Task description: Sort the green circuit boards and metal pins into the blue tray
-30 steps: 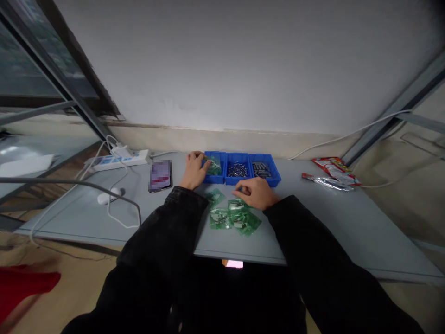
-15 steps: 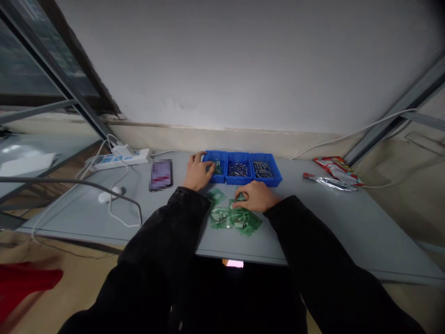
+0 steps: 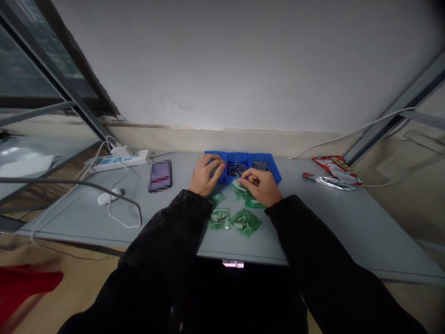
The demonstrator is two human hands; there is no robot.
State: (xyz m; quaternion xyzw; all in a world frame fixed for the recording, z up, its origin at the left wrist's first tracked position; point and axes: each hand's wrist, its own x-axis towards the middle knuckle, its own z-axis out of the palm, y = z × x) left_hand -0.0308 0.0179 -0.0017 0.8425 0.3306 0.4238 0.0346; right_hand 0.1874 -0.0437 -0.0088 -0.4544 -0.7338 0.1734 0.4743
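Observation:
My right hand (image 3: 262,187) pinches a small green plastic bag (image 3: 239,189) by its upper part, just in front of the middle bin. My left hand (image 3: 206,175) is over the front of the left blue bin (image 3: 216,153), its fingers curved and apart, with nothing visible in them. The middle blue bin (image 3: 238,155) holds loose screws (image 3: 238,170). In the right blue bin (image 3: 276,172) lie grey cylindrical pieces (image 3: 260,165), partly hidden by my right hand. Two filled green bags, one at left (image 3: 219,218) and one at right (image 3: 246,221), lie flat nearer me.
A phone (image 3: 160,175), a white power strip (image 3: 121,160) and a white mouse-like device (image 3: 108,198) with cables are on the left of the table (image 3: 333,232). Red packaging (image 3: 337,169) and a clear plastic wrapper (image 3: 332,181) lie at the right.
My right hand has lifted a green bag up and away from the pile towards the middle bin. My left hand has shifted right and nearer, its fingers leaving the left bin's far rim.

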